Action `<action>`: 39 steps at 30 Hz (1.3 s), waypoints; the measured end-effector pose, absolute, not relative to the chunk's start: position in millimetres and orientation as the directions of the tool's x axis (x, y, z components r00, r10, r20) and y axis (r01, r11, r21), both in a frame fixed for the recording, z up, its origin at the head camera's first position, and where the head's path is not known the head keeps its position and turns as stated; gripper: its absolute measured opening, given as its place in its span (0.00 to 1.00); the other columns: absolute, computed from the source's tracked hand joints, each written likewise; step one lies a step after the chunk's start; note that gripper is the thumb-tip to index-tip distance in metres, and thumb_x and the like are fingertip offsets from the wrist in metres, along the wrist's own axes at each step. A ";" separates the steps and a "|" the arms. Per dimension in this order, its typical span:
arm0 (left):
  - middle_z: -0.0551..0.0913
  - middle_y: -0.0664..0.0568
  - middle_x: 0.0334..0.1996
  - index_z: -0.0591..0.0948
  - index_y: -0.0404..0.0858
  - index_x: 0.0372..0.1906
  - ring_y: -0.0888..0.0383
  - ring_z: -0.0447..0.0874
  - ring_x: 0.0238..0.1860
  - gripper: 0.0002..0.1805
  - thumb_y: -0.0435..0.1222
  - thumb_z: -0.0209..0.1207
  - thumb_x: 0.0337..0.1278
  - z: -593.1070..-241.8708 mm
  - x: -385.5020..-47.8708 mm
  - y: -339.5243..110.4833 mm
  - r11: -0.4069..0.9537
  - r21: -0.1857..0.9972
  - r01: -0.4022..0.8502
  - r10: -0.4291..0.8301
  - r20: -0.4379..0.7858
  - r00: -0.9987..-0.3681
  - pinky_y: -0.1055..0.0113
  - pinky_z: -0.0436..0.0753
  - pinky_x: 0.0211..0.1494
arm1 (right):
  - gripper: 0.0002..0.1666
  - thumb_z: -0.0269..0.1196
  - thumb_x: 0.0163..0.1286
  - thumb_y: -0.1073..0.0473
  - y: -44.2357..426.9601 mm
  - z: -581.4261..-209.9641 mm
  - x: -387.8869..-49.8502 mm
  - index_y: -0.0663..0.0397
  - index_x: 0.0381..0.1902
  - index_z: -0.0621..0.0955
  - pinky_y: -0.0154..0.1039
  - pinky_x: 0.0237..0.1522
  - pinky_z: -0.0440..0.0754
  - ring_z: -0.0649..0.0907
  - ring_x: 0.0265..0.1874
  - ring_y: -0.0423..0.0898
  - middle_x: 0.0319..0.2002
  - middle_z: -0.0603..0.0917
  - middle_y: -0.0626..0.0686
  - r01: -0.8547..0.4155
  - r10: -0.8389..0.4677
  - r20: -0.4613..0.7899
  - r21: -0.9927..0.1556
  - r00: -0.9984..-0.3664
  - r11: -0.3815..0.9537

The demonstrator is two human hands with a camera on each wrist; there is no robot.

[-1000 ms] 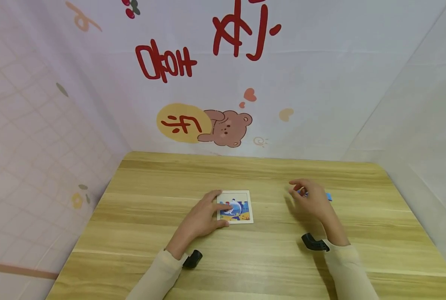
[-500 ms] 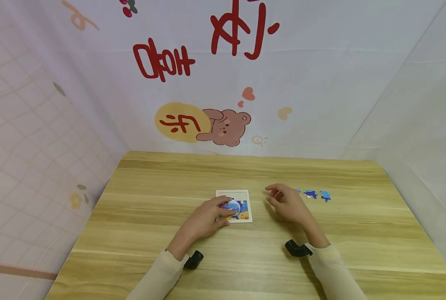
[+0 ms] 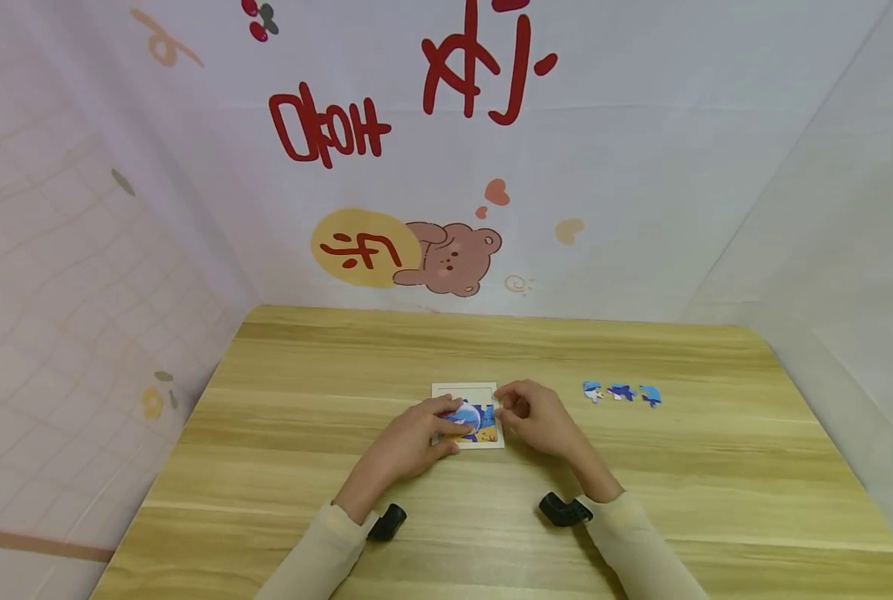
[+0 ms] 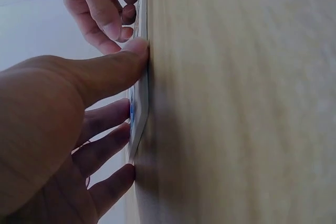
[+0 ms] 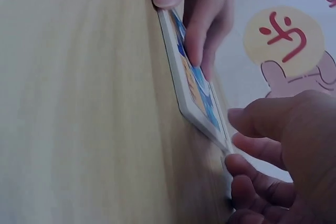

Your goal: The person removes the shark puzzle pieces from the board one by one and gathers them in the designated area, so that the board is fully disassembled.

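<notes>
A square jigsaw puzzle tray with a pale frame lies on the wooden table, part-filled with a blue and yellow sea picture. Across its left side rests my left hand, fingertips on the picture and thumb at the near edge. My right hand is at the tray's right edge, its fingers loosely bent. In the right wrist view, a gap shows between thumb and index finger, with no piece visible there. Three loose blue puzzle pieces lie in a row right of the tray.
The wooden table meets a white printed cloth at its back and sides. Black wrist-worn devices sit below each hand, the left one and the right one.
My right hand has moved left from over the loose pieces to the tray's right edge, uncovering them. My left fingers have shifted from the tray's top-left corner onto the picture.
</notes>
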State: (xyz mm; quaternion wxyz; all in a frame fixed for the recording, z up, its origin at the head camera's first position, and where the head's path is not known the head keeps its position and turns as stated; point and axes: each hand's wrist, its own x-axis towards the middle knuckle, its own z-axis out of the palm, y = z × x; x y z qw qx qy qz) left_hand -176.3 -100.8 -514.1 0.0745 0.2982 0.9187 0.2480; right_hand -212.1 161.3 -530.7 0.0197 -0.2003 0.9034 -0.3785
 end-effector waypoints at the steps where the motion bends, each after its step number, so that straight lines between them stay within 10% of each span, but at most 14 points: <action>1: 0.72 0.50 0.75 0.85 0.52 0.61 0.48 0.65 0.78 0.19 0.45 0.66 0.66 -514.4 -176.3 -101.1 0.698 0.504 0.510 0.585 0.011 -0.811 0.47 0.71 0.76 | 0.15 0.72 0.66 0.60 159.1 -530.0 -211.8 0.54 0.50 0.86 0.31 0.34 0.77 0.77 0.31 0.41 0.35 0.81 0.48 -0.350 -0.383 0.111 -0.684 -0.917 0.640; 39: 0.70 0.54 0.76 0.85 0.56 0.62 0.51 0.63 0.79 0.20 0.46 0.66 0.66 -516.5 -177.5 -102.2 0.707 0.532 0.466 0.562 -0.021 -0.827 0.47 0.71 0.76 | 0.09 0.70 0.67 0.66 151.5 -533.5 -208.4 0.49 0.42 0.84 0.31 0.32 0.79 0.80 0.28 0.38 0.32 0.85 0.46 -0.334 -0.368 0.145 -0.783 -0.918 0.525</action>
